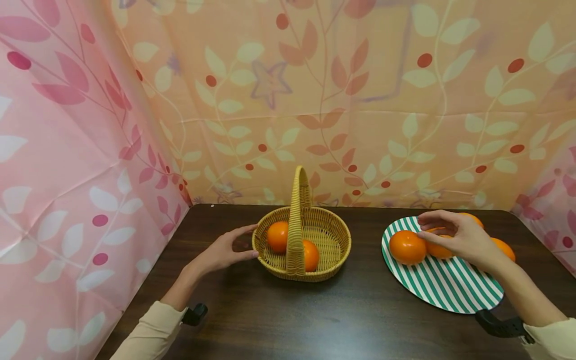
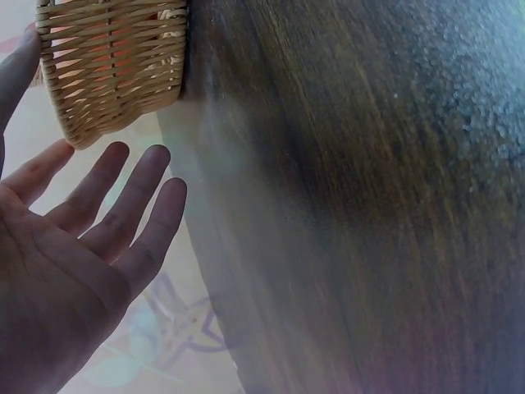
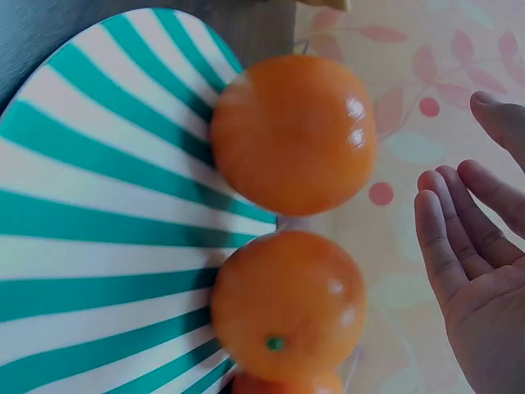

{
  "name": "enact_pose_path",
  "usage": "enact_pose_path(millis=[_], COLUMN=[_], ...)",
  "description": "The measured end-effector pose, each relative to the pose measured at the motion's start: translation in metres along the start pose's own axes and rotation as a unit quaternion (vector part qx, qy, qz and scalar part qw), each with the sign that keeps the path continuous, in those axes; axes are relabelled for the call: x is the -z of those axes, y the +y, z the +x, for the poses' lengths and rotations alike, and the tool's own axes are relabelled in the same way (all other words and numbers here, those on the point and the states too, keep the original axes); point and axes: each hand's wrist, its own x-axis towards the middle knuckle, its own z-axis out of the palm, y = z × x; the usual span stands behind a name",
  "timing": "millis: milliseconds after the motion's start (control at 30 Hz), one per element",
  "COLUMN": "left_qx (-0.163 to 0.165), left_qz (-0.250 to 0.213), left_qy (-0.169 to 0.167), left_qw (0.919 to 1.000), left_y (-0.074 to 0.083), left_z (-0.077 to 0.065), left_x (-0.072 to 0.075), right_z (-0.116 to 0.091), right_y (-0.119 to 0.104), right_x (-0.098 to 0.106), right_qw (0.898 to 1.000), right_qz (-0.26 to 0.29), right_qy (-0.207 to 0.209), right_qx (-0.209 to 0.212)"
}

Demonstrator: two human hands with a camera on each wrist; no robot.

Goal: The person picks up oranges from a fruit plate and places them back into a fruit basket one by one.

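Left hand: the left hand (image 1: 220, 250) has its fingers spread apart, thumb and forefinger touching the rim of the basket (image 1: 270, 269), which stands just beyond them.
Right hand: the right hand (image 1: 468, 239) has its fingers loosely bent, thumb apart, holding nothing.
Basket oranges: two, across the rim from the left fingers, one (image 1: 276, 237) behind the handle (image 1: 295, 225) to its left, the other (image 1: 311, 256) partly hidden by it.
Mat oranges: four on the striped mat (image 1: 468, 292) around the right fingers: one (image 1: 407, 247) just left of the fingertips, one (image 1: 440, 249) below the hand, one (image 1: 472, 219) behind it, one (image 1: 503, 248) by the wrist.
Head view only: the oranges inside the basket, its arched handle, both sleeves and the black wristbands.
Left wrist view only: the left palm, and orange colour showing through the weave beyond the fingers.
Right wrist view only: a gap between the right fingers and the nearest oranges, and a green stem spot (image 3: 275, 343) on one.
Bench: the bench (image 1: 252, 320) under both hands is dark wood-grained, with a pale sheen between the wrists.
Room: a yellow-orange leaf-print cloth (image 1: 382, 135) hangs beyond the fingers; a pink one (image 1: 58, 165) hangs left of the left hand.
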Motion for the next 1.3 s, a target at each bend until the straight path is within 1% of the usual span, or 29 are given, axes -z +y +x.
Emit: enact_pose_path(millis=[133,233,433,533,633,767,933,1067,1300], left_qx=[0.000,-0.001,0.006,0.011,0.009,0.005,0.001,0.002,0.003], left_qz=[0.002,0.005,0.010,0.014,0.015,0.005,-0.009,-0.011,-0.007], left_qy=[0.000,0.000,0.001,0.002,0.002,-0.002,-0.005,-0.007,-0.008], left_qw=[1.0000,1.0000,0.9999,0.9998,0.9998,1.0000,0.9999,0.9999,0.9999], left_y=[0.000,-0.001,-0.004,-0.003,-0.002,0.000,0.000,-0.002,0.000], left_z=[0.000,0.001,0.002,0.001,0.001,0.000,0.001,0.002,0.001], left_x=[0.000,0.000,0.000,0.001,0.001,0.001,0.000,0.000,0.000], right_z=[-0.007,-0.011,-0.018,-0.020,-0.021,-0.020,-0.021,-0.020,-0.016], right_y=[0.006,0.008,0.008,0.007,0.005,0.004,0.001,-0.001,-0.004], right_x=[0.000,-0.001,-0.005,-0.007,-0.008,-0.010,-0.010,-0.010,-0.016], right_qw=[1.000,1.000,0.998,0.997,0.996,0.995,0.992,0.991,0.990], right_qz=[-0.004,-0.017,-0.065,-0.079,-0.091,-0.103,-0.117,-0.125,-0.130], right_qy=[-0.015,-0.021,-0.006,-0.004,-0.004,-0.008,-0.022,-0.032,-0.038], right_qx=[-0.011,-0.012,0.009,0.008,0.004,-0.006,-0.030,-0.044,-0.036])
